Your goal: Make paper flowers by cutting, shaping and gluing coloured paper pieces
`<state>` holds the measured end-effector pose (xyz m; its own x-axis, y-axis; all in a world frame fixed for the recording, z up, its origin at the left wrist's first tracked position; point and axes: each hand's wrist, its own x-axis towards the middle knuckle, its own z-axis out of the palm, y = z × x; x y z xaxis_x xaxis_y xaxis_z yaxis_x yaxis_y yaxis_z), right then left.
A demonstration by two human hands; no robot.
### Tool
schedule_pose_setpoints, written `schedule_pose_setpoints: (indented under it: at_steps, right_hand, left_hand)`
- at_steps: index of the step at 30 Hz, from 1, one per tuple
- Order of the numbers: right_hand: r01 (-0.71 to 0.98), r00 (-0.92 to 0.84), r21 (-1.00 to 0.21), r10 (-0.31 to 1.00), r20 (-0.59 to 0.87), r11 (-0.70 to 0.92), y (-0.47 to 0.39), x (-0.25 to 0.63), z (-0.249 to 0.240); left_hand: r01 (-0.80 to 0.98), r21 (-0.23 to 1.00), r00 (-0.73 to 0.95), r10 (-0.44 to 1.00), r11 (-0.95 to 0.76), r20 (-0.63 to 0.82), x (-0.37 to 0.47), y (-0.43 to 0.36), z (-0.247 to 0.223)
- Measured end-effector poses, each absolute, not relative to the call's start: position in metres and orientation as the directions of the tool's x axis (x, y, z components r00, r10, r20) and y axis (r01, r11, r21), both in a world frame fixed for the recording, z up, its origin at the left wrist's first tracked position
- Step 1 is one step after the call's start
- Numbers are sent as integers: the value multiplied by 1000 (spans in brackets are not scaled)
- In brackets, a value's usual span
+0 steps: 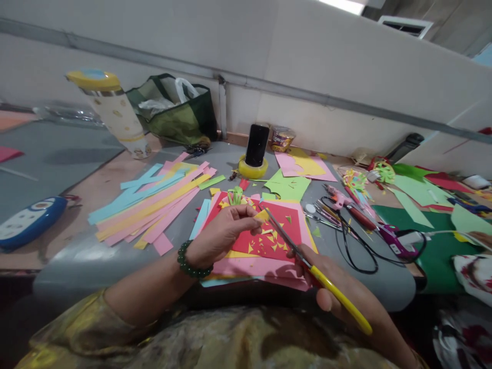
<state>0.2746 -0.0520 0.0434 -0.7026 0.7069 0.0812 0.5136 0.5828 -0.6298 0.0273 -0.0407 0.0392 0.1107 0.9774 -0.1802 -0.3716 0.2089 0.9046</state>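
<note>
The left hand (226, 229), over the left part of the red sheet (290, 209), pinches a small yellow paper piece (263, 216) between thumb and fingers. The right hand (340, 274), at the sheet's near right corner, grips yellow-handled scissors (283, 233), whose blades slant over the sheet with the tips right at the yellow paper; whether they touch it, I cannot tell. A green bead bracelet (192, 262) circles the left wrist, left of the red sheet.

Small yellow scraps (269, 241) are scattered on the red sheet, and pink paper (255, 268) shows beneath its near edge. A fringed green paper piece (236, 196) sits at its far left edge. Pink, yellow and blue paper strips (154, 212) fan out to its left, on the gray-covered desk (115, 274). Beyond the sheet lies a light-green paper (290, 185), and farther back a smartphone (257, 145) leans upright at a yellow tape roll (253, 169). A looped black cord (357, 267) lies to the right of the red sheet; a green bag (182, 120) and a yellow-lidded bottle (117, 118) stand well beyond it, to the left.
</note>
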Motion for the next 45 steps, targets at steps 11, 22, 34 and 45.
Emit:
schedule_pose_setpoints:
  at_steps: [11, 22, 34, 45]
  right_hand:
    - [560, -707, -576, 706, 41, 595, -54, 273, 53]
    - [625, -659, -593, 751, -53, 507, -55, 267, 57]
    - [580, -664, -633, 748, -4, 512, -54, 272, 48]
    - [516, -679, -700, 734, 16, 493, -54, 273, 54]
  left_hand:
    - [-215, 947, 219, 957, 237, -190, 24, -36, 35]
    - [-167, 962, 222, 959, 217, -178, 24, -34, 35]
    - [-167, 962, 246, 954, 217, -172, 24, -35, 36]
    - [-333, 911, 244, 955, 244, -167, 30, -43, 40]
